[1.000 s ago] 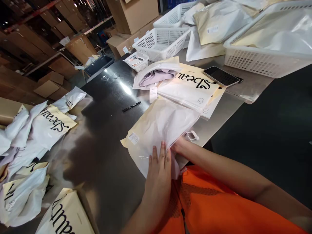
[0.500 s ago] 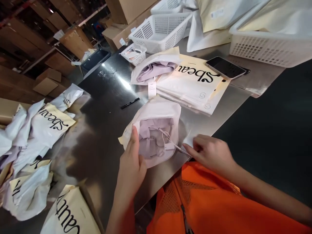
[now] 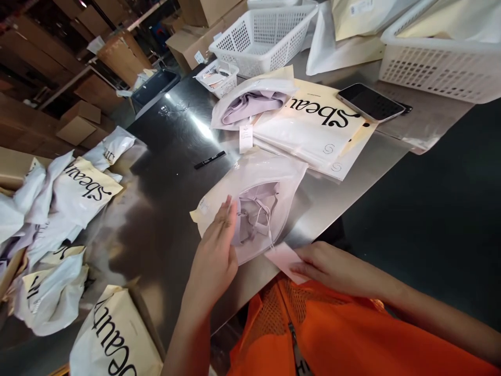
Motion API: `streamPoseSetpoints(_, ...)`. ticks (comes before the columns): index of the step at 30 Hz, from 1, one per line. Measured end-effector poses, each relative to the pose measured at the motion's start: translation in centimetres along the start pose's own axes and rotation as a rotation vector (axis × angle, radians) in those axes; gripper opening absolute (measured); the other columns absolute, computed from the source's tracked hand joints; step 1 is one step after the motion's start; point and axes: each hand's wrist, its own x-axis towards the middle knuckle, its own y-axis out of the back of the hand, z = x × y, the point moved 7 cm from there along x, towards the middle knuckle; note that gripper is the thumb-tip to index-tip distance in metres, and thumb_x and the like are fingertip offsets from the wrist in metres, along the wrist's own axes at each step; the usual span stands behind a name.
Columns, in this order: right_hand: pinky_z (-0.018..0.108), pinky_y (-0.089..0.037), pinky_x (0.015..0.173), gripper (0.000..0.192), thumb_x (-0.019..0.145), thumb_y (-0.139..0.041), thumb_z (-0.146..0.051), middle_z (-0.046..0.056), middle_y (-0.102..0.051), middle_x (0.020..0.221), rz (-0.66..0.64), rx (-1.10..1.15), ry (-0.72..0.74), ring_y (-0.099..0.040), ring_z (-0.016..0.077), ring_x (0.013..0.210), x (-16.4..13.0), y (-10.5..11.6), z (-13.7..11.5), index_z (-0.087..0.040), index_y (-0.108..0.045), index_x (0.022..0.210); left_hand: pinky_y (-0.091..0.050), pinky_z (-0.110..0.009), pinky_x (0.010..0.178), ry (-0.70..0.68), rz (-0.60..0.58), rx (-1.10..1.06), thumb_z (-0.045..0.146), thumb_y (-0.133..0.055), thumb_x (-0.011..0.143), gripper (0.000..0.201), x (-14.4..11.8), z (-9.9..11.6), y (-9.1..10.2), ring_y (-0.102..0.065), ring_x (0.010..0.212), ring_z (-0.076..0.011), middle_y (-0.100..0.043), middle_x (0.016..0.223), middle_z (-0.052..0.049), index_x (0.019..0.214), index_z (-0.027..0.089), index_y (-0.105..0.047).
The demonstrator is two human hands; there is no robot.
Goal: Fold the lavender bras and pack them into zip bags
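Note:
A white plastic bag (image 3: 254,169) lies on the metal table, its mouth facing me. Inside is a folded mauve garment (image 3: 246,230), with a looped white string (image 3: 266,216) on top. My left hand (image 3: 217,245) grips the left rim of the bag's mouth, fingers stretched along it. From the string a pale hang tag (image 3: 285,260) reaches out past the bag, pinched between the thumb and fingers of my right hand (image 3: 319,263). Beyond the bag, a second open bag (image 3: 256,83) holds a mauve garment, with a white tag (image 3: 246,138) hanging out.
A black marker (image 3: 210,160) lies left of the bag. Flat printed bags (image 3: 313,130) are stacked beyond, under a phone (image 3: 370,102). White baskets (image 3: 262,39) line the back. Several filled bags (image 3: 84,188) heap at the left. The table's near edge (image 3: 336,216) runs past my right hand.
My right hand has drawn the tag toward me, and its face now shows. My left fingers have shifted over the bag's left rim, and its mouth has narrowed.

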Motion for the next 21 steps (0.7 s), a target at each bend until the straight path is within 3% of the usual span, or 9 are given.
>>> streamPoseSetpoints(2,0.027,-0.050,0.064,0.042,0.092,-0.051,-0.057,0.003,-0.064,0.072,0.016,0.172,0.046,-0.057,0.0158,0.063,2.0,0.1,-2.2,-0.019,-0.067,0.083,-0.033,-0.037,0.119,-0.051,-0.054,-0.011,-0.007,-0.031,0.078,0.089,-0.2,0.9,-1.1,-0.023,0.149,-0.0189,-0.023,0.163,-0.003,0.157,0.025,-0.008)
streamPoseSetpoints(4,0.026,-0.053,0.072,0.046,0.091,-0.049,-0.061,0.004,-0.068,0.085,0.138,0.354,0.076,-0.062,0.0164,0.076,3.8,1.2,-3.2,-0.019,-0.068,0.095,-0.031,-0.042,0.120,-0.139,-0.086,-0.052,-0.003,-0.035,0.082,0.080,-1.1,1.7,-1.7,-0.018,0.150,-0.0224,-0.022,0.163,-0.003,0.155,0.027,-0.022)
streamPoseSetpoints(6,0.026,-0.053,0.077,0.047,0.089,-0.052,-0.061,0.006,-0.070,0.095,0.127,0.358,0.079,-0.065,0.0174,0.086,4.6,1.4,-3.3,-0.019,-0.070,0.099,-0.034,-0.044,0.117,-0.134,0.001,-0.132,0.006,-0.044,0.088,0.062,-2.8,0.9,-1.0,-0.029,0.147,-0.0255,-0.033,0.159,-0.004,0.145,0.029,-0.043)
streamPoseSetpoints(8,0.025,-0.053,0.074,0.047,0.090,-0.053,-0.059,0.006,-0.071,0.090,-0.029,0.224,0.014,-0.066,0.0179,0.082,4.0,0.4,-2.6,-0.017,-0.073,0.093,-0.047,-0.039,0.105,0.123,0.206,-0.231,0.021,-0.053,0.091,0.036,-5.5,-2.4,0.1,-0.054,0.128,-0.0242,-0.057,0.139,-0.007,0.126,0.025,-0.061)
streamPoseSetpoints(10,0.025,-0.051,0.065,0.051,0.092,-0.050,-0.059,0.007,-0.069,0.074,-0.161,0.110,-0.096,-0.065,0.0168,0.068,2.4,-0.7,-1.2,-0.014,-0.073,0.081,-0.056,-0.030,0.077,0.547,0.289,-0.383,0.036,-0.054,0.092,0.025,-9.4,-6.5,-0.7,-0.068,0.094,-0.0205,-0.072,0.103,-0.007,0.103,0.020,-0.068)
streamPoseSetpoints(13,0.024,-0.047,0.056,0.054,0.092,-0.048,-0.060,0.006,-0.066,0.065,-0.275,0.147,-0.219,-0.061,0.0148,0.057,0.8,-3.4,0.4,-0.015,-0.069,0.073,-0.043,-0.024,0.046,0.942,-0.005,-0.817,0.054,-0.046,0.091,0.044,-13.8,-8.1,-6.5,-0.063,0.062,-0.0182,-0.067,0.069,-0.005,0.081,0.017,-0.068)
streamPoseSetpoints(14,0.024,-0.046,0.054,0.052,0.092,-0.048,-0.060,0.006,-0.065,0.066,-0.309,0.191,-0.241,-0.060,0.0142,0.056,0.8,-4.8,0.6,-0.016,-0.067,0.073,-0.040,-0.024,0.044,0.986,-0.106,-0.973,0.056,-0.047,0.090,0.045,-14.5,-7.3,-8.4,-0.061,0.056,-0.0174,-0.065,0.065,-0.004,0.078,0.017,-0.067)
streamPoseSetpoints(16,0.024,-0.041,0.049,0.046,0.092,-0.048,-0.059,0.004,-0.062,0.064,-0.356,0.284,-0.248,-0.055,0.0123,0.050,1.4,-7.9,0.5,-0.020,-0.063,0.072,-0.037,-0.024,0.044,1.026,-0.151,-1.183,0.056,-0.053,0.086,0.041,-15.0,-5.7,-11.0,-0.055,0.049,-0.0148,-0.061,0.059,-0.001,0.072,0.019,-0.063)
streamPoseSetpoints(21,0.025,-0.028,0.042,0.051,0.088,-0.050,-0.058,0.000,-0.050,0.049,-0.324,0.577,-0.150,-0.036,0.0096,0.041,3.7,-14.5,-1.5,-0.023,-0.051,0.051,-0.038,-0.025,0.048,1.008,0.055,-1.170,0.056,-0.054,0.084,0.040,-14.6,-4.0,-12.1,-0.043,0.049,-0.0123,-0.048,0.054,0.003,0.064,0.022,-0.050)
